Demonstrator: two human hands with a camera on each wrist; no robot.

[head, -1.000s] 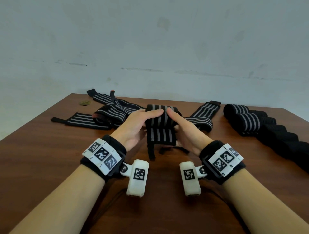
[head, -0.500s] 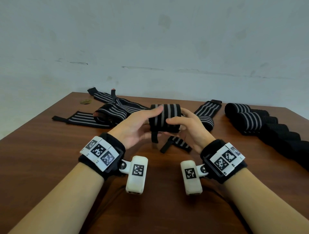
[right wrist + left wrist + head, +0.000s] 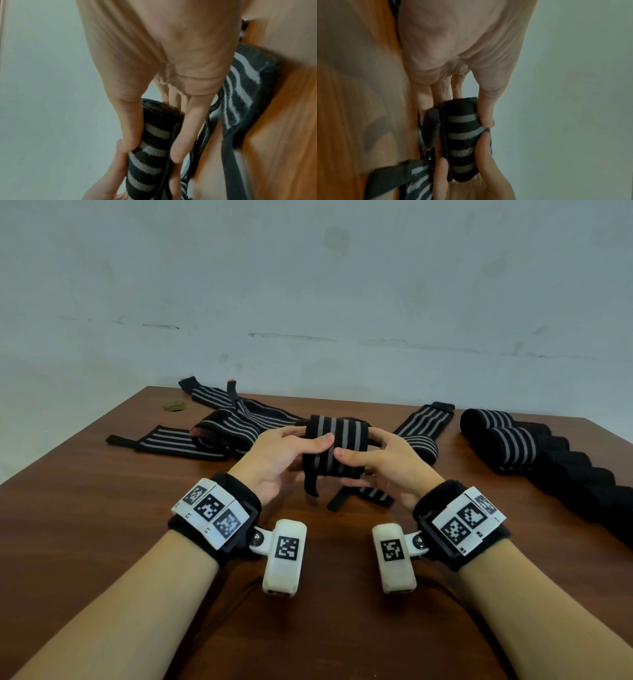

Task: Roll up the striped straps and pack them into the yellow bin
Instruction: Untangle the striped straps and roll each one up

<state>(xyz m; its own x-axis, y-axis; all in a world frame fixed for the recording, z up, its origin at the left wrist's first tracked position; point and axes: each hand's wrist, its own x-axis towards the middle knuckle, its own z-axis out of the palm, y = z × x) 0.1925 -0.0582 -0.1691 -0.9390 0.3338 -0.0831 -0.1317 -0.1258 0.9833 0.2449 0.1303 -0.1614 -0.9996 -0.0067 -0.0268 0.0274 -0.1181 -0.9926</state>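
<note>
Both hands hold one rolled black strap with grey stripes [image 3: 334, 445] above the table's middle. My left hand [image 3: 310, 436] grips its left end, thumb on the front. My right hand [image 3: 358, 445] grips the right end the same way. A short black tail [image 3: 310, 484] hangs from the roll. The left wrist view shows the roll [image 3: 462, 136] pinched between thumb and fingers. In the right wrist view the roll [image 3: 154, 143] sits under the thumb. No yellow bin is in view.
Unrolled striped straps [image 3: 219, 433] lie at the back left, one [image 3: 421, 426] at the back centre, and a small one [image 3: 370, 494] under my hands. A row of rolled straps [image 3: 507, 440] runs along the right side. A small olive scrap [image 3: 176, 405] lies near the far left corner of the brown table [image 3: 102, 508].
The hanging flap of the strap has been wound onto the roll, leaving only a short tail. Both thumbs have come round onto the roll's front.
</note>
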